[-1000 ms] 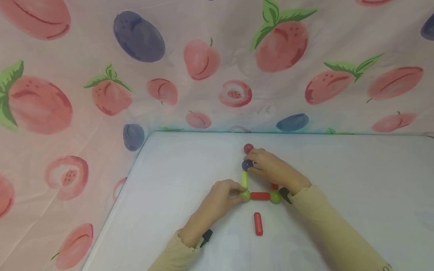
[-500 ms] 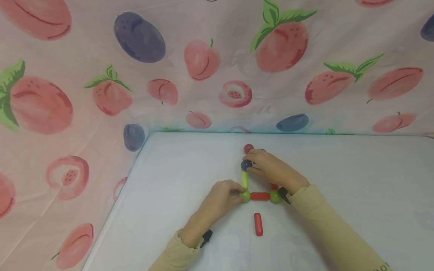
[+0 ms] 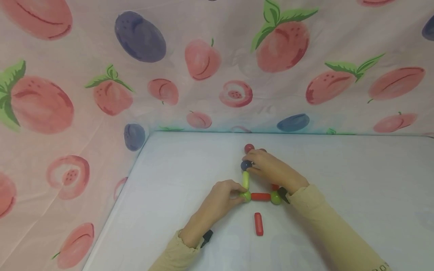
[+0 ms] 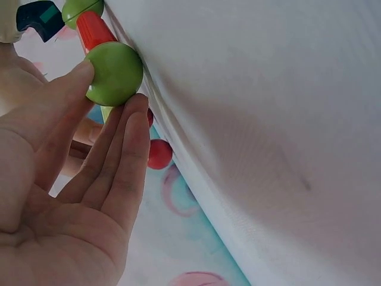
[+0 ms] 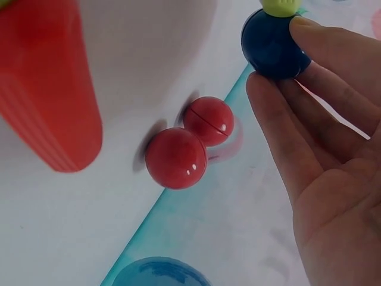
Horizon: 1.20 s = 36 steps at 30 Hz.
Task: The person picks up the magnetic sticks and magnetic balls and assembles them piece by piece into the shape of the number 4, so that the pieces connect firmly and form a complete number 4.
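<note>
My left hand (image 3: 220,196) pinches a green ball (image 4: 115,74) between thumb and fingertips. Farther back, my right hand (image 3: 272,168) holds a dark blue ball (image 5: 271,44) by its fingertips. Between these two balls runs a yellow-green rod (image 3: 245,180). A red rod (image 3: 260,197) links the held green ball to a second green ball (image 3: 276,197), which lies beside my right wrist. From that second ball another red rod (image 5: 53,83) extends toward the back, mostly hidden under my right hand in the head view.
A loose red rod (image 3: 259,224) lies on the white table (image 3: 162,169) in front of the joined pieces. Behind my right hand sit a red ball (image 3: 249,148) and another red ball (image 5: 208,121), close together. A fruit-patterned cloth (image 3: 217,45) rises along the back and left edges.
The right hand and the blue ball have shifted very slightly left. The left hand keeps its pinch on the green ball, and the loose red rod stays where it was.
</note>
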Each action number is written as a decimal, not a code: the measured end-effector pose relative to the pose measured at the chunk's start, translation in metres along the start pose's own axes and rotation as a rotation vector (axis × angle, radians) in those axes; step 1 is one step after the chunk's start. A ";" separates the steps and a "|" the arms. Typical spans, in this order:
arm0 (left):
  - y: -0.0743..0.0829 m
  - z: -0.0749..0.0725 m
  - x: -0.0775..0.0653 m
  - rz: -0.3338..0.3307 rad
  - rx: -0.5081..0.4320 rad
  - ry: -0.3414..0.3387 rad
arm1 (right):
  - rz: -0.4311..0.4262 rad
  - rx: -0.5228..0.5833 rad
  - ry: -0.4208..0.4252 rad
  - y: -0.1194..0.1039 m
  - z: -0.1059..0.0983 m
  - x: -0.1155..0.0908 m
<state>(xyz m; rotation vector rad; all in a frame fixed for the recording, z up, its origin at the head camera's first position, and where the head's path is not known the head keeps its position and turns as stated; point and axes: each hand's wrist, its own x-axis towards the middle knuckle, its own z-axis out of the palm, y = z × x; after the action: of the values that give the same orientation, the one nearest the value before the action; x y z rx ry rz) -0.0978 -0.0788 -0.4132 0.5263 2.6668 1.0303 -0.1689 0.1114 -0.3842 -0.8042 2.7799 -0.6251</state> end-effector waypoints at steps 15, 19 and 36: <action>0.001 -0.001 -0.001 0.002 0.011 0.005 | 0.012 0.014 -0.035 0.000 0.003 0.003; 0.001 -0.002 -0.001 -0.001 0.010 0.002 | 0.026 0.020 -0.045 0.001 0.003 0.004; 0.002 -0.003 0.000 -0.001 0.037 -0.006 | 0.011 0.083 -0.068 0.003 0.003 0.002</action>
<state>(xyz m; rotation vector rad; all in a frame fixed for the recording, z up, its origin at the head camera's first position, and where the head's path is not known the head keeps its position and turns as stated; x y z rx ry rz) -0.0981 -0.0795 -0.4098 0.5342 2.6853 0.9800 -0.1710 0.1117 -0.3883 -0.7783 2.6761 -0.6932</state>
